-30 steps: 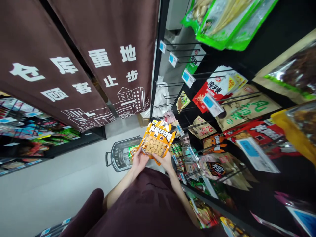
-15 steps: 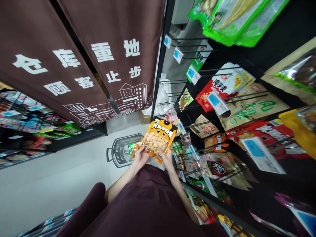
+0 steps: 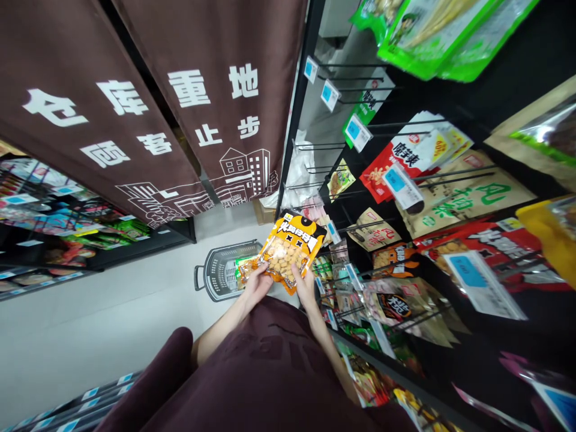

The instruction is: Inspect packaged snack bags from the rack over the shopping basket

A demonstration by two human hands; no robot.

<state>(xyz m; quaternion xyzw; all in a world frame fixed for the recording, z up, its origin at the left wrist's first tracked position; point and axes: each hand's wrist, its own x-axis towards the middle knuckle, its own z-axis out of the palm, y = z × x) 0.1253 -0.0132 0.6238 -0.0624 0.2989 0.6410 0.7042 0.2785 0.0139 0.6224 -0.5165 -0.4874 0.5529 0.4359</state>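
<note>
Between my hands is an orange and black snack bag with a clear window full of small round tan pieces. My left hand grips its lower left edge, and my right hand pinches the lower right, thumb on the front. Another orange packet, partly covered, shows at my left fingers. Below and to the left, a grey shopping basket stands on the floor with a green and yellow packet in it. The bag hides part of the basket's right side.
Black shelving on the right carries hooks with hanging snack bags, among them red and white packets and price tags. A brown curtain with white characters hangs ahead. Packed shelves stand at left above pale floor.
Both hands still hold the snack bag in nearly the same place. The view has shifted slightly, and the bag appears turned a little.
</note>
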